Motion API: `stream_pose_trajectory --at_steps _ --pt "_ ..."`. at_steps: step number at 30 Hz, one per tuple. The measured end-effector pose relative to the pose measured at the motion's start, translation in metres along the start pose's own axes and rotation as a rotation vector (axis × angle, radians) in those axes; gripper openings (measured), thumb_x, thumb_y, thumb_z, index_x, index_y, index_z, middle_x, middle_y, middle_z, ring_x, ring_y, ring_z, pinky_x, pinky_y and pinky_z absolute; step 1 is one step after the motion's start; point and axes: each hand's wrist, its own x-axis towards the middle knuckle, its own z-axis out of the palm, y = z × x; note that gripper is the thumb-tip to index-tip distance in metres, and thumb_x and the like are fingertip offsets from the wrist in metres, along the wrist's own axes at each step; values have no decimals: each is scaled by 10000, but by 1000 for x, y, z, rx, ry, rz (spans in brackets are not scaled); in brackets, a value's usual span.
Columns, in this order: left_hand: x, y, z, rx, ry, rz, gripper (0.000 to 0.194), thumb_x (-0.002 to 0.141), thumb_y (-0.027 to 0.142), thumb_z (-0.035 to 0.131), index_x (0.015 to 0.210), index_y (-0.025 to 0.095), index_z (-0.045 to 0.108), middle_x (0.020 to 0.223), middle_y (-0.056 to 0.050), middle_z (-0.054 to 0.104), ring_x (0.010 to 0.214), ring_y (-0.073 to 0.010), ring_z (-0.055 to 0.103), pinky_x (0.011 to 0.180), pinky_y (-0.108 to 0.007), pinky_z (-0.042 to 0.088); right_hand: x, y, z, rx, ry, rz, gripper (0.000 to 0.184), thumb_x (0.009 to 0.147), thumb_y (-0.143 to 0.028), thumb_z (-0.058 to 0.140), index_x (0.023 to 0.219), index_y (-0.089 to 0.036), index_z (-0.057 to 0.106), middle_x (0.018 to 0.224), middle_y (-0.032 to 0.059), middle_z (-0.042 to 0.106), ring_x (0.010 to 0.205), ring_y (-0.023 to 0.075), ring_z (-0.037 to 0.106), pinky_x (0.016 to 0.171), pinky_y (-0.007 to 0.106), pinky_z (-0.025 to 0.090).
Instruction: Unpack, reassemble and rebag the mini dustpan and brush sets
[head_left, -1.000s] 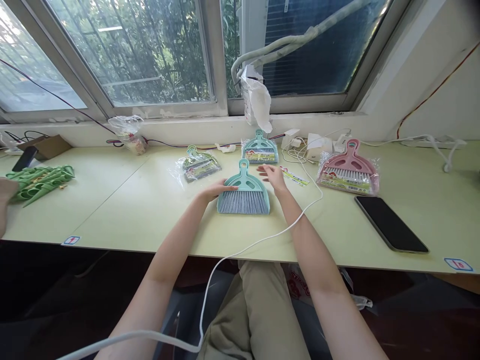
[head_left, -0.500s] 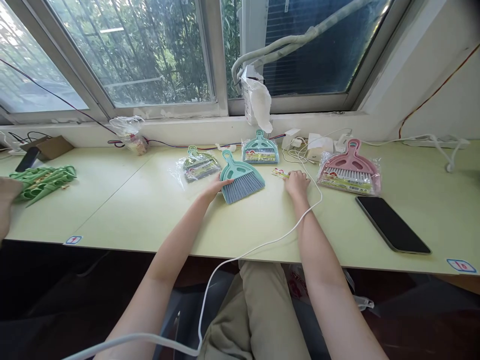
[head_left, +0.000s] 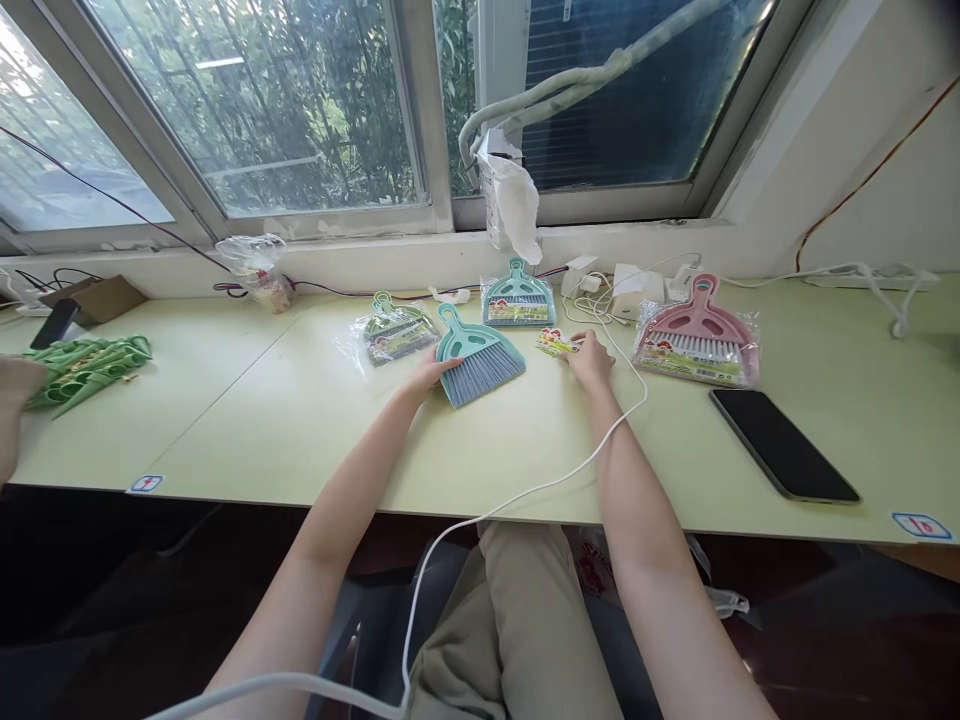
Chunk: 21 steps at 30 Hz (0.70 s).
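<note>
My left hand (head_left: 429, 374) grips the left edge of a teal dustpan (head_left: 466, 338) with a grey-bristled brush (head_left: 484, 372) nested in it, thumb on top. To the right, my right hand (head_left: 590, 358) pinches a small printed card (head_left: 553, 343) in yellow, green and red, just above the table. Behind them stands a bagged blue dustpan set (head_left: 517, 297). A bagged green set (head_left: 397, 330) lies left of the teal one, and a bagged pink set (head_left: 697, 335) rests right of my right hand.
A black phone (head_left: 784, 445) lies at the right of the table. A white cable (head_left: 540, 487) crosses over my right forearm. Another person's hand (head_left: 16, 400) is at the far left by green folded pieces (head_left: 94, 368). Chargers (head_left: 637, 290) sit along the wall.
My right hand has lifted the card slightly and turned it, so more of its printed face shows. The left hand still holds the dustpan in nearly the same place.
</note>
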Motion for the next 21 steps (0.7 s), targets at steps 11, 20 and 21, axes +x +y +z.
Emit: stream_pose_trajectory --at_steps 11,20,21 --pt "3 -1 3 -80 -15 -54 594 696 331 803 1245 265 584 1292 -85 643 1168 -269 627 947 -376 525 -37 -50 -13 759 -560 -449 469 689 -579 729 979 -220 649 989 26 696 903 189 638 772 292 513" --pt "2 -3 4 -52 -69 -102 588 733 584 742 1188 235 613 1125 -97 718 997 -281 693 826 -387 555 -62 -72 18 485 -715 -579 267 818 -325 670 1052 -198 648 964 54 733 905 192 676 774 306 508" --pt "1 -3 3 -46 -72 -107 606 731 615 729 1192 239 612 1118 -96 719 998 -283 692 839 -395 553 -62 -71 19 414 -666 -606 222 812 -313 681 1004 -202 672 966 53 738 909 197 678 788 311 503"
